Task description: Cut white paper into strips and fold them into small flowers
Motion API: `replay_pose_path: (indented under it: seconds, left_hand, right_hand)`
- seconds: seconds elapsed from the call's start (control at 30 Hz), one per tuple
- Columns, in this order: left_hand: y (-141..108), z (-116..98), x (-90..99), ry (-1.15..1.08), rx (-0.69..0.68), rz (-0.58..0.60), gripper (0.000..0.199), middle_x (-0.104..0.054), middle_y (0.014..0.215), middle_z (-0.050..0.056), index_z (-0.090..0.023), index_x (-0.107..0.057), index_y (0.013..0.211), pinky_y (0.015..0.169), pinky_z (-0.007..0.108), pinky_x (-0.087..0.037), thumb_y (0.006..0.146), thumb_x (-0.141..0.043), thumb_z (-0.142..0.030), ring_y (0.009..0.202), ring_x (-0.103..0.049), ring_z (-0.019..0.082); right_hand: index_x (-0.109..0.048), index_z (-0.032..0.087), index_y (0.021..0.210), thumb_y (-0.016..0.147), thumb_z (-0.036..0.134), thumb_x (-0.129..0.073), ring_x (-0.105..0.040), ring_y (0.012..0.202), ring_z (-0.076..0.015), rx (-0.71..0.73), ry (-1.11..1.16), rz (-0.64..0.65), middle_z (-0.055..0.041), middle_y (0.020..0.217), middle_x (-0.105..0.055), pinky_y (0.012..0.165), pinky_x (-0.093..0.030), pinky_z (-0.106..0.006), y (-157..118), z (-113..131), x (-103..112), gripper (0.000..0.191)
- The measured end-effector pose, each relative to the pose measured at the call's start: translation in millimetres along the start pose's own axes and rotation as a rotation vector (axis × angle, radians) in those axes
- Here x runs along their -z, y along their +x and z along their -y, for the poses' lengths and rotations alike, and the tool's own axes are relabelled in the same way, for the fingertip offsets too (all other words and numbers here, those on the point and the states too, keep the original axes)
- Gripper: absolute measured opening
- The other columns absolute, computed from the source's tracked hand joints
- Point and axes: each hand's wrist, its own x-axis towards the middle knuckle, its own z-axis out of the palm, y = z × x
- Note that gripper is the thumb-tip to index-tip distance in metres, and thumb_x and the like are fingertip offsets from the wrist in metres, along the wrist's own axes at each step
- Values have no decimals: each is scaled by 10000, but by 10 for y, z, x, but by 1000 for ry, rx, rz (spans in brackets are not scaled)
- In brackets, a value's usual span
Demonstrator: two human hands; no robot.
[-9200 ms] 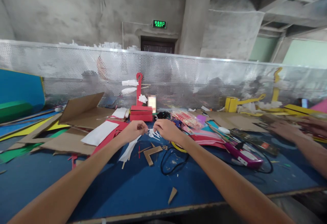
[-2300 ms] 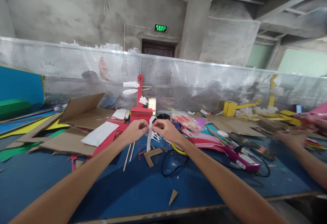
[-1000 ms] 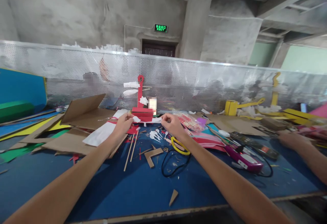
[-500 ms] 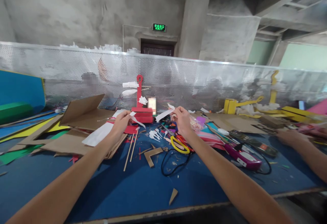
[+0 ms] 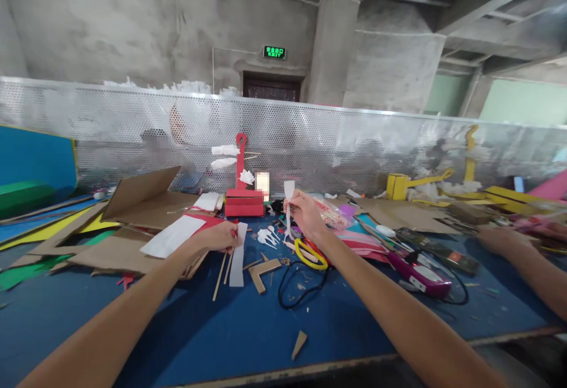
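My left hand is low over the left-centre of the bench, its fingers closed at the edge of a long white paper strip. That strip slants down over the blue tabletop, beside thin wooden sticks. Further right, my right hand pinches a narrow white paper strip, which stands up above the fingers and dangles below them. Under this hand lie yellow-handled scissors. Between and beyond my hands stands a red box-shaped base with a hooked red upright carrying white paper pieces.
Cardboard sheets and a white paper sheet lie left. White cut pieces, an L-shaped cardboard piece and a black cord loop are central. A purple device lies right, near another person's hand. A perforated metal screen stands behind.
My left hand has moved right and down, and a long white strip now lies along its fingertips. My right hand has shifted slightly left and down; its strip has turned upright.
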Motion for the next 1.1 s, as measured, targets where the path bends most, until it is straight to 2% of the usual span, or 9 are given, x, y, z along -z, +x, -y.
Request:
replay_pose_path:
  seconds: [0.07,0.13,0.23,0.33,0.43,0.57,0.8,1.0,1.1]
  left_hand:
    - [42,93,26,103,-90,-46,124,-568,507,-19,-195,-560,611,460,220,-340,593,-635,-292,464,-511,135]
    - [68,127,38,179,-159,-191,112,-585,565,-11,-207,-590,646,493,227,-359,578,-646,-276,522,-536,151]
    - [59,27,31,181,-222,-351,255,-628,714,16,-207,-621,842,551,245,-397,646,-654,-367,601,-557,161]
    - [-4,-193,1,-61,-258,-227,442,-658,887,66,-191,-561,1059,616,269,-450,750,-589,-507,707,-608,174]
    - [-89,-379,-53,-377,-193,-48,510,-649,1014,87,-218,-487,1182,716,313,-489,812,-510,-569,841,-653,198]
    - [-147,-447,-145,-504,-211,-47,497,-630,1010,86,-222,-491,1197,801,344,-495,794,-593,-494,898,-647,200]
    - [-59,-348,-132,-314,-344,-139,450,-638,1019,88,-185,-553,1114,779,326,-491,700,-697,-286,918,-613,196]
    - [26,-264,-37,-296,-372,-225,427,-641,1008,83,-187,-580,1054,814,340,-480,671,-731,-301,897,-610,190]
    - [17,-268,-23,-314,-370,-170,452,-638,1039,89,-192,-585,1055,826,343,-476,656,-749,-328,913,-608,196]
  right_hand:
    - [-419,193,659,719,274,-564,-514,629,-120,-32,37,65,0,684,-556,592,-416,-236,-23,3,-25,176]
    - [-447,187,669,728,288,-592,-507,615,-116,-80,27,124,2,671,-551,581,-412,-234,-52,8,-56,186]
    - [-513,178,722,734,331,-644,-497,588,-110,-131,-87,208,15,655,-537,547,-399,-228,-101,10,-109,202]
    - [-571,170,822,715,339,-692,-539,659,-120,-124,-221,308,3,737,-576,595,-423,-236,-145,3,-163,234]
    - [-582,167,907,707,316,-711,-572,757,-137,-113,-287,431,-19,831,-598,691,-455,-265,-188,-4,-221,280]
    - [-567,179,936,713,274,-708,-569,741,-124,-83,-330,576,-18,873,-582,690,-455,-263,-241,5,-289,281]
    - [-532,186,897,699,242,-706,-546,675,-95,-72,-382,554,0,885,-550,629,-436,-233,-266,25,-299,269]
    - [-543,182,910,682,268,-733,-576,767,-121,-92,-305,464,-30,952,-571,721,-478,-269,-211,-30,-248,309]
    - [-535,179,914,673,261,-742,-590,796,-126,-91,-250,417,-37,986,-565,724,-485,-266,-167,-59,-214,328]
